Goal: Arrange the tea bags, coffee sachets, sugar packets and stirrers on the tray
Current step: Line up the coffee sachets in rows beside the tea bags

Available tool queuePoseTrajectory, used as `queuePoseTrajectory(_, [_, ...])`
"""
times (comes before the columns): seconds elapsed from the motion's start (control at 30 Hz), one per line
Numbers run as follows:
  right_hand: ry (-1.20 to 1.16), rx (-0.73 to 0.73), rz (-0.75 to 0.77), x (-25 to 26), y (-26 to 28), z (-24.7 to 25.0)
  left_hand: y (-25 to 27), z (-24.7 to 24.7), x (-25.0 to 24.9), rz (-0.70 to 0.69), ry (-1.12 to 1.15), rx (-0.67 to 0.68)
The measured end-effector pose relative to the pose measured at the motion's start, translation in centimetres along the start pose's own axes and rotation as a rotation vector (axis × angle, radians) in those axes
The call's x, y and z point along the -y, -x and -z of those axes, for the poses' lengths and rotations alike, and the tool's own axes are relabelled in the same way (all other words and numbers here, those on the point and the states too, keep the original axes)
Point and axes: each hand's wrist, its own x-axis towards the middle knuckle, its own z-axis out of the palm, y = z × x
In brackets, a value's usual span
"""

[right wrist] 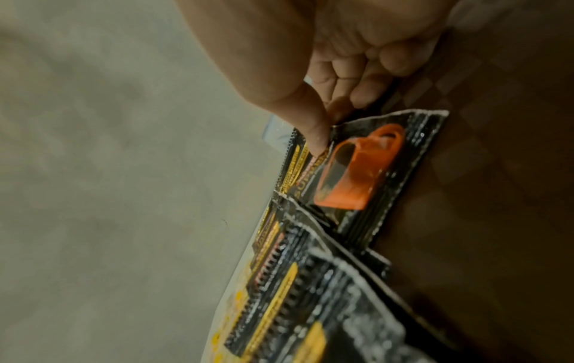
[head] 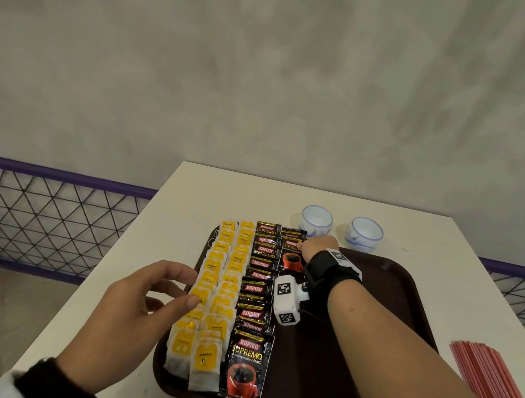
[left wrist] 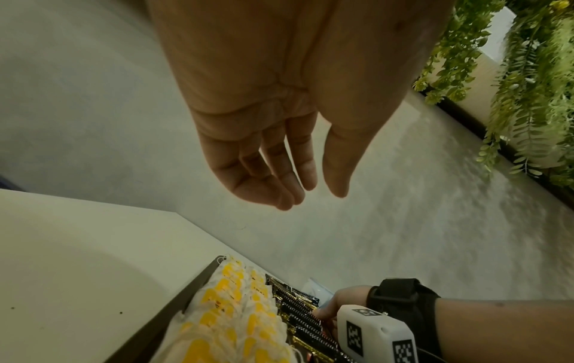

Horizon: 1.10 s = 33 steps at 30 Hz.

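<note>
A dark brown tray (head: 371,319) lies on the white table. Two overlapping columns of yellow-tagged tea bags (head: 214,296) fill its left side, with a column of black coffee sachets (head: 256,293) beside them. My right hand (head: 309,245) reaches to the tray's far end and pinches the top of a coffee sachet (head: 292,255) (right wrist: 372,172) with thumb and fingertips (right wrist: 317,137). My left hand (head: 157,294) (left wrist: 279,159) hovers above the tea bags' left edge, fingers relaxed and holding nothing. A bundle of red stirrers (head: 495,384) lies on the table right of the tray.
Two small white and blue cups (head: 316,221) (head: 364,233) stand behind the tray. A purple-railed mesh fence (head: 47,211) runs behind the table on the left. The tray's right half (head: 389,298) is bare. Green hanging plants (left wrist: 528,86) show in the left wrist view.
</note>
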Motion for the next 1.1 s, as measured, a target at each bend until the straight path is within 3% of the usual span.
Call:
queuePoseTrajectory(0.17, [0.038, 0.057, 0.022, 0.0, -0.2, 0.3, 0.0, 0.2, -0.2, 0.003, 0.021, -0.005])
queuePoseTrajectory(0.4, [0.109, -0.008, 0.072, -0.3, -0.3, 0.2, 0.3, 0.5, 0.0, 0.008, 0.028, -0.019])
queuePoseTrajectory(0.6, [0.071, 0.03, 0.12, -0.8, 1.0, 1.7, 0.6, 0.7, -0.3, -0.004, 0.024, -0.029])
queuePoseTrajectory(0.7, [-0.126, 0.004, 0.182, -1.6, 2.3, 2.8, 1.0, 1.0, -0.5, -0.004, 0.025, -0.036])
queuePoseTrajectory(0.83, [-0.167, 0.175, 0.341, -3.7, 8.6, 6.2, 3.0, 1.9, -1.2, -0.013, -0.014, 0.005])
queuePoseTrajectory(0.93, [0.031, 0.321, 0.496, -6.8, 15.9, 9.9, 6.1, 2.6, -2.0, -0.021, -0.067, 0.084])
queuePoseTrajectory(1.0, [0.291, 0.407, 0.576, -9.6, 21.2, 12.1, 8.7, 2.8, -2.1, -0.018, -0.115, 0.184])
queuePoseTrajectory(1.1, [0.76, 0.587, 0.532, -13.2, 27.8, 13.6, 12.7, 2.2, -1.6, -0.053, -0.201, 0.399])
